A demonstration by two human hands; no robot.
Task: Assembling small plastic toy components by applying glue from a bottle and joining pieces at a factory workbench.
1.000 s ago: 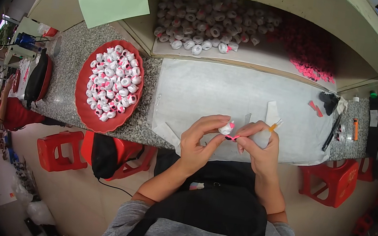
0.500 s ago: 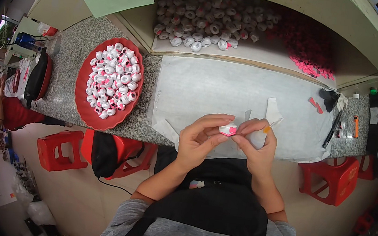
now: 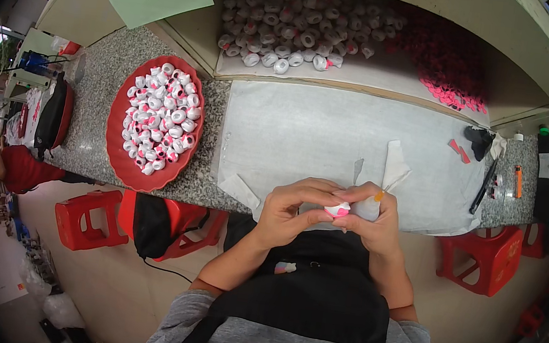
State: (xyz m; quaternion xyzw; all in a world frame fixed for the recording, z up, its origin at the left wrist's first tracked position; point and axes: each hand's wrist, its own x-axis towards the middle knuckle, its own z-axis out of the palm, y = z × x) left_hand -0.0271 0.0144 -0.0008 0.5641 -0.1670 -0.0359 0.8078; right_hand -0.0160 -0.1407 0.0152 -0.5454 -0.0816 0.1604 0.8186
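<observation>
A small white piece with a pink patch (image 3: 337,210) is pinched between the thumb and fingers of my left hand (image 3: 283,212). My right hand (image 3: 380,231) meets it from the other side, its fingertips touching the piece. Tucked in my right hand is a small translucent squeeze bottle (image 3: 368,209) with an orange-yellow collar and a thin tip. Both hands are above the near edge of a white paper sheet (image 3: 293,133). What the bottle contains cannot be made out.
To the left stands a red scalloped tray (image 3: 143,181) heaped with similar white-and-pink pieces. A shelf behind holds many white pieces (image 3: 285,29) and loose pink bits (image 3: 459,95). On the right lie a black pen-like tool (image 3: 482,190) and an orange one (image 3: 518,182). Red stools (image 3: 482,262) stand below.
Both hands have come slightly nearer to me. The piece has turned between my fingers, and the bottle in my right hand has tilted and shows more of its body.
</observation>
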